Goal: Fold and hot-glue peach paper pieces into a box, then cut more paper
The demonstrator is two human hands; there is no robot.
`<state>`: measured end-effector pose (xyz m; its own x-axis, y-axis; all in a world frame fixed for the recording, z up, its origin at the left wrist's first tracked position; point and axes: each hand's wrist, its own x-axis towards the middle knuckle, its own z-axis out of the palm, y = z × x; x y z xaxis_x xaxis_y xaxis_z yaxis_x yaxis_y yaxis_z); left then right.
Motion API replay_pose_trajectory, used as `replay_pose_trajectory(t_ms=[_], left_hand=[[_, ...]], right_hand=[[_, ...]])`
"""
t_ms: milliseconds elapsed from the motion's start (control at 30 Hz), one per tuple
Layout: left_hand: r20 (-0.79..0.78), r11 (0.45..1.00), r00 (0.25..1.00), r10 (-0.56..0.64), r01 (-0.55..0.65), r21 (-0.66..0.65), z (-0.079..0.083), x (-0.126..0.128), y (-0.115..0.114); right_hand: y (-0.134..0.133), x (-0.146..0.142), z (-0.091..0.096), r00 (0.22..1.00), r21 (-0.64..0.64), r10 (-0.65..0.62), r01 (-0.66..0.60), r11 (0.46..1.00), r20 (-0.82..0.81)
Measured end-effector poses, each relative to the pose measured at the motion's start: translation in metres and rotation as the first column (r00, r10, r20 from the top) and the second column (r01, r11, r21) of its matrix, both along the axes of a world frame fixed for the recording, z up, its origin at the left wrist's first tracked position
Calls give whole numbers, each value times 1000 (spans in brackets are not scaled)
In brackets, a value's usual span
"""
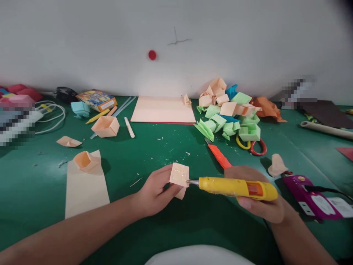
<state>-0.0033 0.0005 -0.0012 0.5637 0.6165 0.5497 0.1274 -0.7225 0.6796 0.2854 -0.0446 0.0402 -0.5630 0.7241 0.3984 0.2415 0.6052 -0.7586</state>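
Note:
My left hand (pixel 156 193) is closed on a small peach folded-paper piece (pixel 179 174), its flat square side facing up with a clear shiny smear on it. In my right hand (pixel 261 209) is a yellow hot glue gun (pixel 226 186), held level and pointing left. The metal nozzle meets or nearly meets the right edge of the paper square. Left of my hands, a peach folded-paper cup (pixel 85 162) sits on a peach paper sheet (pixel 85 191). An orange utility knife (pixel 219 156) lies just behind my right hand.
A heap of folded green and peach paper (pixel 220 110) stands at the back right, with scissors (pixel 257 147) before it. A purple power strip (pixel 311 198) lies at right. Farther back are a peach paper box (pixel 105 126), a white marker (pixel 129 127) and a peach sheet (pixel 162 109).

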Motion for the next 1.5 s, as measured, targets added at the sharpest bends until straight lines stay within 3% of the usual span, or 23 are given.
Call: replay_pose_trajectory(t_ms=[233,367,433,500,600,700,800,900,1033,1133,1233,1367,1500], left_hand=[[19,999,1000,15,-15,-31,3,-1,-1],[-1,998,999,46,-46,-48,4,1,-1],[-7,997,998,61,-61,-37,4,1,-2],[1,997,998,70,-70,-11,4,0,-3],[43,998,997,69,-69,4,2,-1,-5],[107,999,994,37,-35,-17,0,-2,-5],[127,1000,992,12,-9,-20,0,-3,-5],[114,1000,993,4,-6,17,2,-4,-6],[70,996,998,11,-17,92,3,-5,-6],[33,992,999,22,-26,123,3,-5,-7],[21,990,999,24,-27,137,1,-5,-8],[18,986,1000,14,-17,168,-1,-5,-9],[-2,987,1000,18,-18,161,0,-5,-10]], right_hand=[[-4,16,14,996,-9,-32,33,999,88],[-3,27,10,972,117,-218,208,971,83],[-1,28,3,910,224,-404,376,899,93],[3,23,-7,801,302,-587,534,790,119],[12,9,-23,621,412,-744,628,660,245],[20,-5,-36,513,514,-763,566,645,394],[22,-14,-42,473,546,-736,494,677,485],[17,-22,-38,491,521,-684,444,729,539],[4,-33,-19,635,360,-555,422,832,538],[-5,-45,-2,795,222,-454,396,891,402],[-11,-59,7,935,72,-314,307,949,165],[-13,-71,2,927,64,-370,373,925,-57],[-13,-62,-3,913,65,-407,407,911,-11]])
